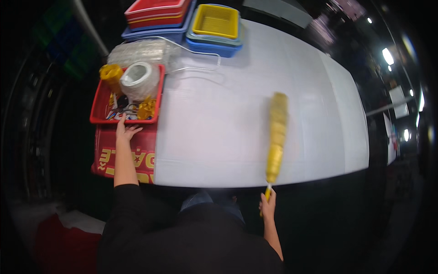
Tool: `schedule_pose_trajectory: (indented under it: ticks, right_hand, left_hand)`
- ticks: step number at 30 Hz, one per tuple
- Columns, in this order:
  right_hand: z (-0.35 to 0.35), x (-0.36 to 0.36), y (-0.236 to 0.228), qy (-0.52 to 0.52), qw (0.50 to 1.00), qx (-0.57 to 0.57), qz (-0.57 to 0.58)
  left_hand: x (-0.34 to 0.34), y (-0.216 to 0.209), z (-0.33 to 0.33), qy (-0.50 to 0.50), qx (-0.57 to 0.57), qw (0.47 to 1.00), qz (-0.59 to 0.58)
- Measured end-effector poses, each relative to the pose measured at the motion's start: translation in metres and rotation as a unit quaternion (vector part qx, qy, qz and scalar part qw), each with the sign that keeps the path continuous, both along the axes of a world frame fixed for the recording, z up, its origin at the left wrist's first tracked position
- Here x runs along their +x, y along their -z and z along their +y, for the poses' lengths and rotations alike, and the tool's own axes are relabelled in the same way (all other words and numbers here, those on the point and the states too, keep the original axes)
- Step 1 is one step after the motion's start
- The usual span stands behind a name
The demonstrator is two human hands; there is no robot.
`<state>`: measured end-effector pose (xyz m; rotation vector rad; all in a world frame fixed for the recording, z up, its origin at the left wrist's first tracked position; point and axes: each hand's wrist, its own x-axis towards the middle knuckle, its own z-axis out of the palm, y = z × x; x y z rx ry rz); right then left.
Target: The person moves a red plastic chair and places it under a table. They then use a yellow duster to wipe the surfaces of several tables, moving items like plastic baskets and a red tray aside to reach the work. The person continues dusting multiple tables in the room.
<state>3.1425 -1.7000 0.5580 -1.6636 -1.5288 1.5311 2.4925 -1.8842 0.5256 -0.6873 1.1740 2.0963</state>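
My right hand (269,205) is wrapped round the thin handle of a yellow duster (276,132). Its long fluffy head extends away from me over the white tabletop (214,128), somewhat blurred. At the left, my left hand (126,130) grips the near rim of a red plastic basket (93,112), one digit over the edge and the others against the outside. Inside the basket are a white roll in clear wrap (137,77), a yellow roll (111,73), a crumpled yellow piece (146,108) and several small items too jumbled to tell.
Behind the basket lies a clear plastic-wrapped bundle (141,52), with a white wire frame (196,51) beside it. Stacks of red baskets (157,13) and yellow and blue baskets (215,29) stand at the far edge. A red printed sheet (125,148) covers the table's near left corner.
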Motion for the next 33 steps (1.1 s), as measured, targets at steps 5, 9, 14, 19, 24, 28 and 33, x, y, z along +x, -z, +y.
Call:
schedule_pose_trajectory:
  ticks: [5,9,14,19,24,28,33]
  right_hand:
    - [0.003,-0.108,-0.005,-0.311,0.949,0.040,0.031]
    - [0.072,-0.085,0.020,-0.286,0.953,-0.086,0.050]
    - [0.201,0.128,0.053,0.123,0.969,-0.124,0.175]
    - [0.255,0.420,0.024,0.569,0.801,-0.058,0.177]
    - [0.261,0.454,0.005,0.573,0.813,0.084,0.053]
    - [0.223,0.333,0.020,0.202,0.968,0.030,0.144]
    - [0.270,0.239,0.019,-0.375,0.923,0.074,-0.036]
  left_hand:
    - [0.117,-0.003,-0.019,0.135,-0.209,0.956,0.155]
    - [0.212,0.003,-0.022,0.096,-0.256,0.956,0.109]
    - [0.322,0.004,-0.011,0.149,-0.299,0.929,0.160]
    - [0.418,-0.002,0.018,0.153,-0.329,0.916,0.172]
    - [0.494,-0.016,0.135,0.214,-0.318,0.899,0.212]
    - [0.554,-0.057,0.294,0.342,-0.193,0.865,0.313]
    - [0.660,-0.116,0.489,0.403,-0.035,0.811,0.424]
